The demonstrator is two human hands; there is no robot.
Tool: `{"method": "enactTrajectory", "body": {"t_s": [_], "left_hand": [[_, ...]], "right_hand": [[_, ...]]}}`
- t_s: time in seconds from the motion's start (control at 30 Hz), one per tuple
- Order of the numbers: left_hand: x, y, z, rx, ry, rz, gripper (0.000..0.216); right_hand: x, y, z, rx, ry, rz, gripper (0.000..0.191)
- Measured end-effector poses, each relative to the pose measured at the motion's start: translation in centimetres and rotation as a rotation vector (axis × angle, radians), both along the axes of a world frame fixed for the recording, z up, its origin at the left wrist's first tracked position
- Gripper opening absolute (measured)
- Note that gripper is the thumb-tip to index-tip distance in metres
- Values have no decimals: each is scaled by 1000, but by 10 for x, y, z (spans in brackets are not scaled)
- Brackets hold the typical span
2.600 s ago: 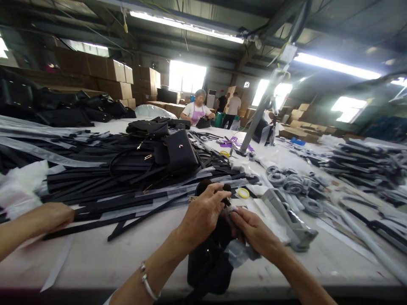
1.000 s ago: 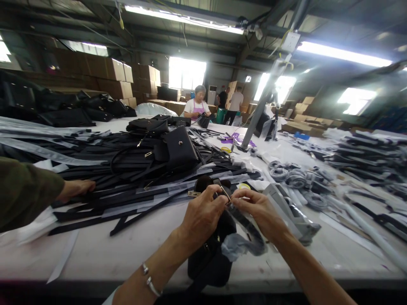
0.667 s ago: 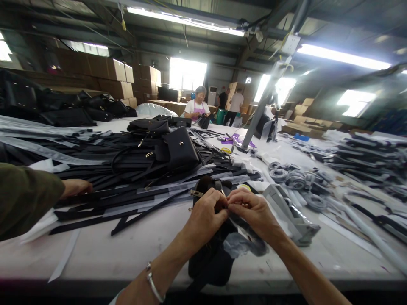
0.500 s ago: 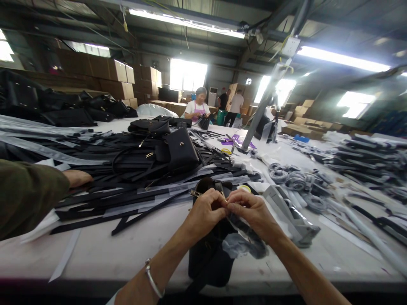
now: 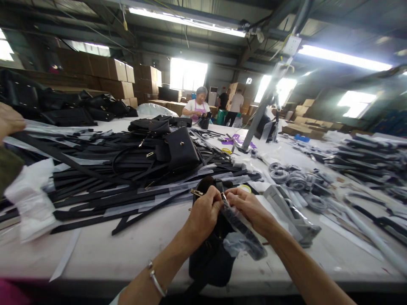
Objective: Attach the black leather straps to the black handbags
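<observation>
A small black bag (image 5: 211, 260) stands at the near edge of the table, its top towards my hands. My left hand (image 5: 205, 214) is closed in a pinch at the bag's upper edge; what lies inside its fingertips is mostly hidden. Beside it, my right hand (image 5: 249, 207) pinches the metal-tipped end of a black strap (image 5: 244, 231), which is wrapped in clear plastic and hangs down over the bag. The fingertips of both hands are close together. A gold-coloured clasp (image 5: 197, 192) shows on the bag, left of my left hand.
Black straps (image 5: 104, 169) lie heaped to the left, with finished black bags (image 5: 182, 150) on them. A grey tape dispenser (image 5: 286, 214) and coiled wrapped straps (image 5: 295, 180) are at right. A co-worker's hand (image 5: 11, 120) reaches in at far left; another person (image 5: 199, 108) sits opposite.
My hands have drawn slightly apart, and the wrapped strap now hangs straighter. At left, the co-worker's hand has lifted up and away from the straps, and white wrapping shows there.
</observation>
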State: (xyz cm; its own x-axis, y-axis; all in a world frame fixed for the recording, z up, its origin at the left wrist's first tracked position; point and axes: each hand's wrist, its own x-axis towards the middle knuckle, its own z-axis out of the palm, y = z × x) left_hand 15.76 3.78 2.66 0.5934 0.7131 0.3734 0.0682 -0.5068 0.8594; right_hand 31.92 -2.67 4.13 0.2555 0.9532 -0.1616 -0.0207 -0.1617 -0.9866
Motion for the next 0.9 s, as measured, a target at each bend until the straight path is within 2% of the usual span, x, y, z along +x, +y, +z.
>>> {"method": "enactTrajectory", "body": {"t_s": [0.17,0.27,0.33,0.4,0.5,0.6,0.73,0.9], "left_hand": [[-5,3,-1,17,-34,-161,14],[-6,5,-3,69,-38,-71,21],[-4,7,-5,106,-48,37,25],[-2,10,-6,89,-63,98,27],[-1,17,-9,8,-83,90,25],[-4,22,-10,-18,-99,4,27],[-10,24,-8,18,-71,-153,30],[-11,25,-5,134,-22,-127,9]], "right_hand": [[2,3,2,27,81,-34,50],[1,1,3,95,26,-73,48],[-1,-1,5,159,-116,-70,37],[-1,-3,7,215,-351,-53,23],[0,-9,13,280,-716,23,14],[3,-14,20,338,-888,98,18],[6,-17,27,333,-931,148,21],[8,-11,21,272,-826,137,16]]}}
